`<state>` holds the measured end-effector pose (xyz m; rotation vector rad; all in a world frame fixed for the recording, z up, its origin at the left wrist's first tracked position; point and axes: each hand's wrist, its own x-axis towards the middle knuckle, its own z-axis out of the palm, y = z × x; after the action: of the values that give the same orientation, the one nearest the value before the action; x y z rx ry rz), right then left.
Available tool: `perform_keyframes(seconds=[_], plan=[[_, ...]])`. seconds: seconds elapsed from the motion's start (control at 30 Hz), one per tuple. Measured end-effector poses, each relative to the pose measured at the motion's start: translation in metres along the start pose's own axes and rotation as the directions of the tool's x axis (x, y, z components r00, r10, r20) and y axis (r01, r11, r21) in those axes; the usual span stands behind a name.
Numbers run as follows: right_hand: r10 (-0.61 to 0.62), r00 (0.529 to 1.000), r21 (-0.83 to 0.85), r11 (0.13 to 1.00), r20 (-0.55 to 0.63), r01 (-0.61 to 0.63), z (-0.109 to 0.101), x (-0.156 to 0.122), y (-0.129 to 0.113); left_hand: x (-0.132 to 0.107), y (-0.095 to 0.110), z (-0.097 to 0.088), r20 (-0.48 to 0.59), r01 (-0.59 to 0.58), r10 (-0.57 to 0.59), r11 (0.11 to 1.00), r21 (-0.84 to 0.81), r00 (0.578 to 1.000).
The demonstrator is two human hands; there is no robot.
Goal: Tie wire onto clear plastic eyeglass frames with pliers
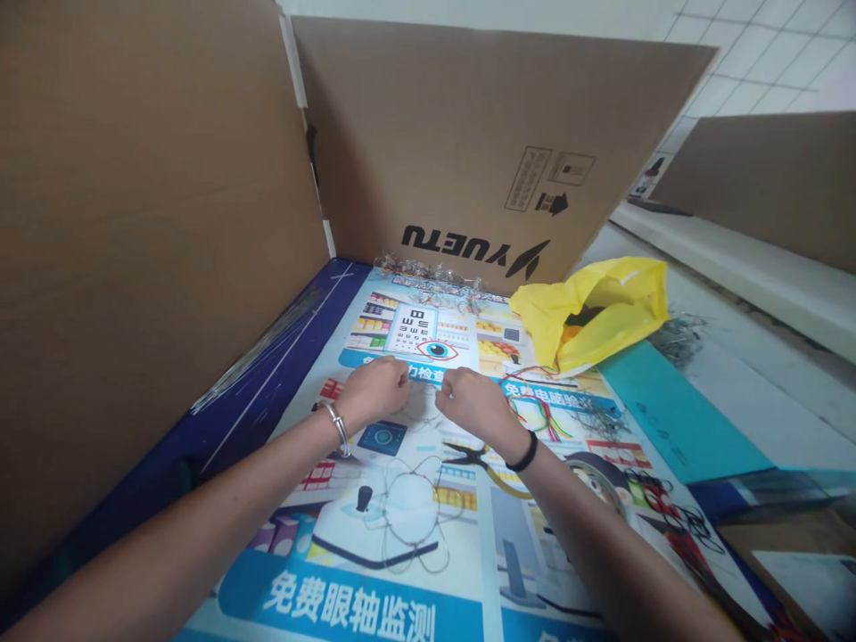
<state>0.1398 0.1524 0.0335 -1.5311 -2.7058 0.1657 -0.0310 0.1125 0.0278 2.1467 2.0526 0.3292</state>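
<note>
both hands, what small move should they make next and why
I'd probably ease the left hand and right hand slightly further apart. Both are curled closed with a gap between them, and anything thin they hold is too faint to make out, so a gentle pull might show whether something spans it.

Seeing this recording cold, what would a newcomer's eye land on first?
Probably the bright yellow bag, gaping open on the right. Next, the upside-down YUETU lettering low on the back cardboard panel. Then, near the centre, the curled left hand and right hand, close together but apart, over the printed poster.
</note>
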Motion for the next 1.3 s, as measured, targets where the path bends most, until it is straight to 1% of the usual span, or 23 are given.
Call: perform_keyframes(seconds=[0.23,0.4,0.67,1.03,1.3], plan=[[-0.009,1.000,-0.010,1.000,0.020,0.009,-0.001,0.003,-0.002,0.002,0.002,-0.001,-0.014,0.012,-0.012,1.000,0.011,1.000],[0.000,0.999,-0.015,1.000,0.034,0.001,-0.001,0.010,-0.002,0.008,0.001,-0.002,-0.028,0.027,-0.027,1.000,0.007,0.999],[0.020,0.999,-0.020,1.000,0.048,-0.019,-0.001,0.019,-0.001,0.018,0.000,0.002,-0.046,0.047,-0.047,0.999,-0.001,0.998],[0.049,0.997,-0.001,0.999,0.061,-0.049,-0.002,0.017,0.006,0.019,-0.002,0.003,-0.040,0.079,-0.080,0.996,-0.032,0.996],[0.042,0.996,0.010,0.999,0.079,-0.043,-0.004,0.019,0.001,0.021,-0.003,0.001,-0.053,0.101,-0.103,0.994,-0.029,0.993]])
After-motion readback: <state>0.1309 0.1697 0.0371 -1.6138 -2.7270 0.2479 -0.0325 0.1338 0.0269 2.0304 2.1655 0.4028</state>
